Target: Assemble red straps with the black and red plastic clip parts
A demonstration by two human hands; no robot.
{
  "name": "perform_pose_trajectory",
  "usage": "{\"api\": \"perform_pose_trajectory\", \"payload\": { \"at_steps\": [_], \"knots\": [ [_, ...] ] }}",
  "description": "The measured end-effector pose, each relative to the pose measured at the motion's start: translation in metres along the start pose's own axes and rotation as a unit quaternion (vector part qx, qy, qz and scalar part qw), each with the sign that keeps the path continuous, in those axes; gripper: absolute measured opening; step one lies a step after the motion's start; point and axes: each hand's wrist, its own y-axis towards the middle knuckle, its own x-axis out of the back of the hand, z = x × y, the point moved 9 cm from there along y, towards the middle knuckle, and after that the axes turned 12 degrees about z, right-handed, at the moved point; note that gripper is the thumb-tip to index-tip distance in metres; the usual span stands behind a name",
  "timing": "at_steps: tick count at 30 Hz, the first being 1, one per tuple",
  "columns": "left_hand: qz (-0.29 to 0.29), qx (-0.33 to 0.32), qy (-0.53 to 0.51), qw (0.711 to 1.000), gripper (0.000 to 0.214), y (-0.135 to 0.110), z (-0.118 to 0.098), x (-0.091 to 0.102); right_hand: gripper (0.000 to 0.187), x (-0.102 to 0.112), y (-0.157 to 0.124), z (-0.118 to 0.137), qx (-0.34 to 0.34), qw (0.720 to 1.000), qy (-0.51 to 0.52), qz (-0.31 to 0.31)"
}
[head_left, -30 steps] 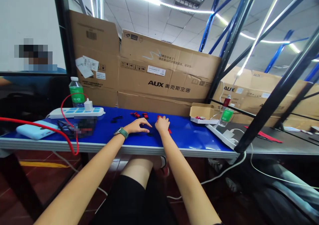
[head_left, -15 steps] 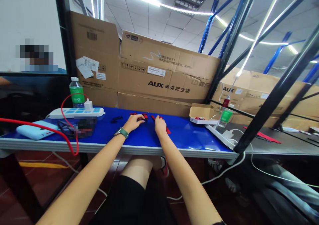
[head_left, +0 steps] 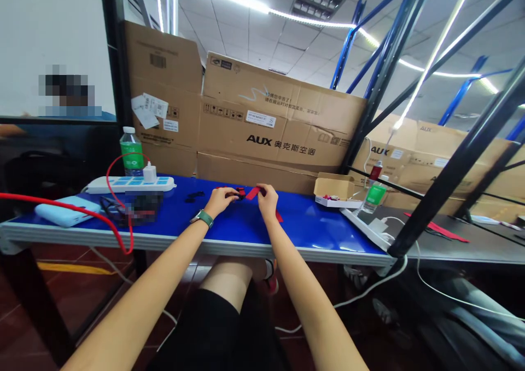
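My left hand (head_left: 219,201) pinches a small black-and-red strap buckle (head_left: 241,193) at its fingertips. My right hand (head_left: 267,201) grips a flat red strap (head_left: 254,192), which runs across to the buckle. A tail of red strap (head_left: 279,216) shows below my right hand on the blue table top (head_left: 246,223). A small black piece (head_left: 194,196) lies to the left of my left hand. Any other buckle parts on the table are hidden behind my left hand. A green watch band (head_left: 202,218) circles my left wrist.
A white power strip (head_left: 130,183) with a plugged-in charger, a water bottle (head_left: 132,151), a pale blue power bank (head_left: 68,211) and a red cable (head_left: 118,218) stand at the table's left. An open small carton (head_left: 334,189) sits at the right. Large cardboard boxes rise behind the table.
My hands have come closer together. My right hand has lifted the red strap off the table, and my left hand has moved onto the buckle and closed on it.
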Motion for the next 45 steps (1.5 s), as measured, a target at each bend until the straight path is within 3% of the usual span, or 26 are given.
{"api": "perform_pose_trajectory", "payload": {
  "at_steps": [4, 8, 12, 14, 17, 23, 28, 33, 35, 39, 42, 45],
  "knots": [
    [0.004, 0.032, -0.03, 0.999, 0.028, 0.003, 0.01, -0.002, 0.032, 0.014, -0.004, -0.004, -0.046, 0.996, -0.048, -0.061],
    [-0.024, 0.126, 0.089, 0.988, 0.032, -0.003, 0.029, 0.009, 0.034, 0.01, -0.001, -0.005, -0.045, 0.998, -0.034, -0.036],
    [-0.076, 0.315, 0.241, 0.915, 0.025, -0.029, 0.05, 0.029, 0.034, 0.006, -0.001, -0.002, -0.037, 0.998, -0.045, -0.019],
    [-0.101, 0.347, 0.294, 0.885, 0.025, -0.038, 0.048, 0.034, 0.03, 0.005, -0.002, -0.002, -0.048, 0.997, -0.054, -0.015],
    [-0.114, 0.332, 0.331, 0.876, 0.035, -0.039, 0.043, 0.034, 0.027, 0.002, -0.002, -0.007, -0.064, 0.996, -0.053, -0.005],
    [-0.044, 0.363, 0.297, 0.882, 0.038, -0.037, 0.059, 0.027, 0.044, -0.008, 0.003, -0.012, -0.032, 0.999, 0.018, 0.025],
    [-0.037, 0.317, 0.328, 0.889, 0.029, -0.032, 0.046, 0.03, 0.037, -0.005, 0.002, -0.01, -0.029, 1.0, -0.003, 0.007],
    [-0.007, 0.269, 0.3, 0.915, 0.036, -0.024, 0.04, 0.023, 0.041, -0.007, 0.001, -0.003, -0.036, 0.998, -0.023, 0.04],
    [-0.019, 0.254, 0.301, 0.919, 0.038, -0.023, 0.036, 0.023, 0.042, 0.0, 0.0, 0.0, -0.04, 0.999, -0.023, 0.022],
    [-0.074, 0.283, 0.343, 0.893, 0.027, -0.03, 0.031, 0.033, 0.045, 0.032, -0.012, 0.007, -0.034, 0.996, -0.022, -0.086],
    [-0.047, 0.323, 0.337, 0.883, 0.019, -0.034, 0.038, 0.032, 0.045, 0.048, -0.022, 0.008, -0.044, 0.989, -0.04, -0.139],
    [-0.043, 0.308, 0.341, 0.887, 0.018, -0.034, 0.036, 0.032, 0.039, 0.05, -0.027, 0.016, -0.03, 0.986, -0.086, -0.143]
  ]
}}
